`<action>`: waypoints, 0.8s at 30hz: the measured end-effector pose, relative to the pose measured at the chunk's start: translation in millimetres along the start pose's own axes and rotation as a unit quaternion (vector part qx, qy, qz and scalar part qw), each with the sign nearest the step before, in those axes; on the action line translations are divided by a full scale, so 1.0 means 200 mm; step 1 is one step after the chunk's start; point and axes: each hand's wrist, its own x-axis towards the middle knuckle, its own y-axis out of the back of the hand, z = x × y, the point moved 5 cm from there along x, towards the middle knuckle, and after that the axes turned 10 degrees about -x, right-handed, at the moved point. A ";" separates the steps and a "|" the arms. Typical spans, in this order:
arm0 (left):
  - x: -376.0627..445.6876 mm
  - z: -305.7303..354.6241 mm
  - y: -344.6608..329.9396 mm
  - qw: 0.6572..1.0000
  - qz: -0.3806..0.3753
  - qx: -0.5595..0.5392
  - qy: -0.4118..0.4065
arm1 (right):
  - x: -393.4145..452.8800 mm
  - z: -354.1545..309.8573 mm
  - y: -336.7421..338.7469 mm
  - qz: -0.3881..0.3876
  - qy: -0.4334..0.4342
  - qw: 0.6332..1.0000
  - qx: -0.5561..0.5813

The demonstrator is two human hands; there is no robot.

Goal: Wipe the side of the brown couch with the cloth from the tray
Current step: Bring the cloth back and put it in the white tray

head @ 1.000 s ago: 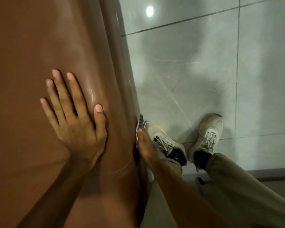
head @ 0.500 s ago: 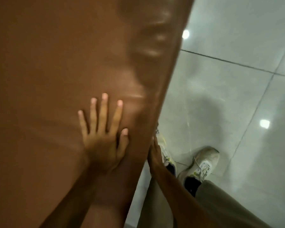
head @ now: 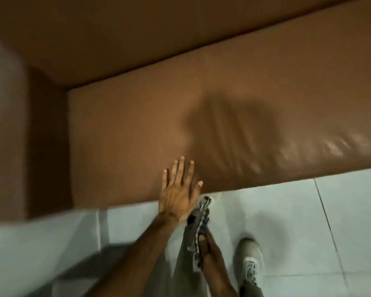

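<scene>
Brown couch (head: 201, 125) fills the upper view, long axis running left-right; its side face drops out of sight directly ahead of and just beyond the right hand. Left hand (head: 178, 196) lies flat and fully spread on the padded top edge, holding nothing. Right hand (head: 204, 245), closed on the grey cloth (head: 198, 224), sits below and right of the left hand, above the tiled floor (head: 287, 211), and is judged the nearer for wiping.

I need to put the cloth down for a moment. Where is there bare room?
The couch seat lies bare ahead of the left hand; the floor tiles are bare beyond the shoe. It is crowded around the right hand and cloth.
</scene>
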 end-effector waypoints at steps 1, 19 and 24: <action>-0.19 -0.13 0.05 0.997 0.035 -0.048 0.050 | -0.13 -0.03 0.00 -0.016 0.018 0.998 -0.050; -3.13 -1.28 -1.49 0.546 0.397 -0.296 0.676 | -0.95 1.10 -1.72 -0.376 0.417 0.591 -0.579; -3.02 -1.36 -1.96 0.603 0.353 -0.299 0.650 | -0.81 1.56 -1.75 -0.370 0.456 0.403 -0.702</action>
